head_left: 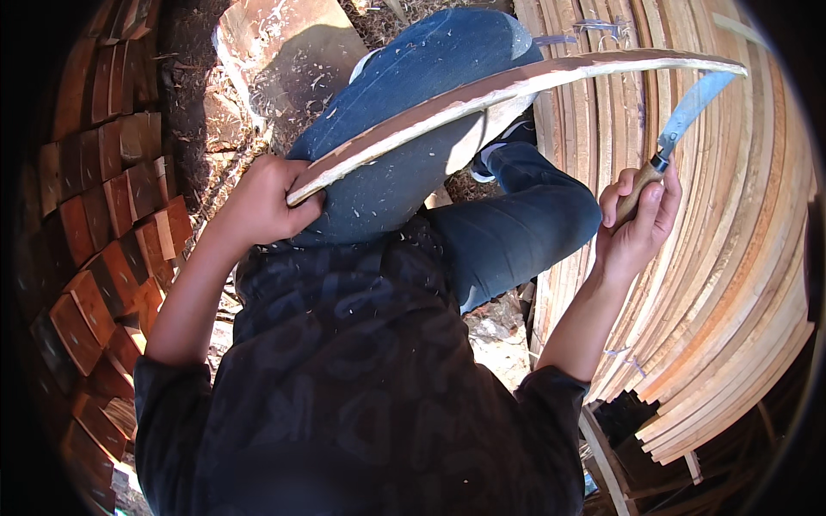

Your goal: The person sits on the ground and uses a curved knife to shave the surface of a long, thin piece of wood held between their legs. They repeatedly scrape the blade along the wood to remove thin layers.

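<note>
My left hand [274,199] is closed round the near end of a long wooden strip [447,103], pale along its shaved edge and reddish brown on its face. The strip slants up to the right across my jeans-clad thigh, its far end over the stacked wood. On the right, my right hand [641,206] grips the wooden handle of a knife [686,118] with a slightly curved metal blade. The blade points up and right, its tip close to the strip's far end; whether they touch I cannot tell.
Long pale wooden slats [680,284] lie stacked on my right. Short reddish-brown wood blocks [99,241] are piled on my left. Wood shavings litter the ground [194,103] and a flat board [297,52] ahead of me. My bent legs [516,224] occupy the middle.
</note>
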The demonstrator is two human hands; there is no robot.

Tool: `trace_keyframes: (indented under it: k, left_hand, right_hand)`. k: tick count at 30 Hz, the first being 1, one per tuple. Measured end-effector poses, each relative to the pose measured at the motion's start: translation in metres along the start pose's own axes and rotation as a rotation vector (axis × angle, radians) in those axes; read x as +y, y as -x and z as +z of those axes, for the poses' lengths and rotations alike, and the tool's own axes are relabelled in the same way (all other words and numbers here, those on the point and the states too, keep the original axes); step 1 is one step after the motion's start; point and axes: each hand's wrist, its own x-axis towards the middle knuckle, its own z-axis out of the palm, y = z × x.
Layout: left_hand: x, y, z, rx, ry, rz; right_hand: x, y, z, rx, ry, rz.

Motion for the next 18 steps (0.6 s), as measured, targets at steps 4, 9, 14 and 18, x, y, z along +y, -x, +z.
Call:
trace_keyframes:
  k: [4, 9, 14, 18]
  left_hand:
    - [0.002, -0.005, -0.004, -0.047, -0.012, -0.035]
    - [-0.001, 0.0, -0.001, -0.01, 0.019, -0.014]
    - [0.005, -0.002, -0.004, -0.065, -0.028, -0.06]
    - [0.006, -0.002, -0.004, -0.045, -0.015, -0.062]
  right_hand:
    - [0.023, 0.027, 0.008, -0.344, 0.25, 0.174]
    - [0.015, 0.004, -0.006, -0.139, 0.186, -0.033]
    - [0.029, 0.025, 0.007, -0.354, 0.348, 0.083]
    - [0.016, 0.005, -0.005, -0.043, 0.104, -0.054]
